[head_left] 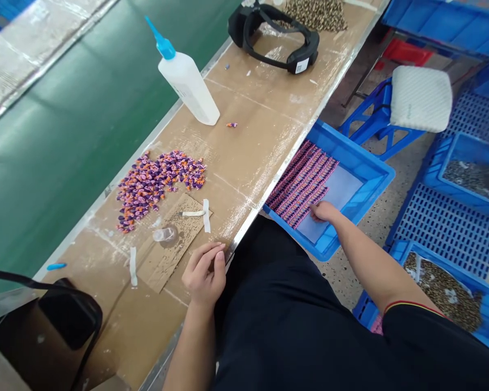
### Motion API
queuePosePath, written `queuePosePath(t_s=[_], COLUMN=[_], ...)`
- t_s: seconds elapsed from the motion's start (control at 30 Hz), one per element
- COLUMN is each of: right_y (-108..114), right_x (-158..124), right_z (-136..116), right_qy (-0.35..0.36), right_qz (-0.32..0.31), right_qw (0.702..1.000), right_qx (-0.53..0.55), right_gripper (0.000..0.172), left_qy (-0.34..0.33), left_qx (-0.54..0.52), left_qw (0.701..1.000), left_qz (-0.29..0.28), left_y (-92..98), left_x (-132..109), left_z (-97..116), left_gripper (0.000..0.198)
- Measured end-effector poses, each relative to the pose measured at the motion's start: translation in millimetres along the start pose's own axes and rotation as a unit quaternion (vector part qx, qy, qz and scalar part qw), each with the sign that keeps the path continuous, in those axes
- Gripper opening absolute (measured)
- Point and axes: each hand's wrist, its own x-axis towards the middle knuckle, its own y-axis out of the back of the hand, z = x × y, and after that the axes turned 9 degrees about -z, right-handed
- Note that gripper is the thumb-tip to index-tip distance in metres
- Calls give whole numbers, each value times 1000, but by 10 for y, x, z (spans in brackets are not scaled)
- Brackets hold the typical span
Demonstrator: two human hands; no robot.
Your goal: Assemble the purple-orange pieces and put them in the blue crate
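My left hand (206,271) rests at the table's front edge with fingers curled and the thumb against them; what it holds, if anything, is hidden. My right hand (324,212) reaches down into a blue tray (377,176), fingers closed at the end of the rows of small pink-and-purple pieces (303,184). Whether a piece is between those fingers cannot be made out. Beside my left hand lies a cardboard piece (163,274) bearing a small clear cup (165,234) and a strip of white tape (206,216). Beyond it spreads a pile of purple, orange and pink pieces (163,179).
A white squeeze bottle (189,87) with a blue nozzle and a black headset (277,38) stand farther along the table. At lower left are a black phone (69,315) and a cable (93,312). A blue stool (383,117) and parts bins (444,288) stand at right.
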Motion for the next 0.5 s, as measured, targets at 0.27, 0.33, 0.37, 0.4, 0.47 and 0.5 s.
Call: queuePosePath(t_s=[0.27,0.33,0.37,0.4,0.47,0.5], right_y=[3,0,-2,-3,-9,-14], right_x=[9,18,23,27,38,43], right_z=[-18,-18,-18,-17,-15,-12], right_qy=[-2,-3,-4,-5,-6,-5], right_qz=[-31,-29,-27,-25,-17,-11], right_qw=[999,999,999,1000,1000,1000], right_qx=[-14,-17,-18,-18,-18,-18], right_gripper=[33,33,33,33,32,32], left_qy=[-4,-8,-10,-11,-10,-9], left_qx=[-25,-27,-26,-27,-27,-26], left_qw=[1000,1000,1000,1000,999,1000], left_qz=[16,14,13,13,14,15], left_y=[-34,-29,-27,-26,-25,-26], left_x=[-20,-22,-21,-20,-14,-11], left_z=[-31,-39,-40,-39,-33,-29], left_gripper=[13,13,13,12,13,13])
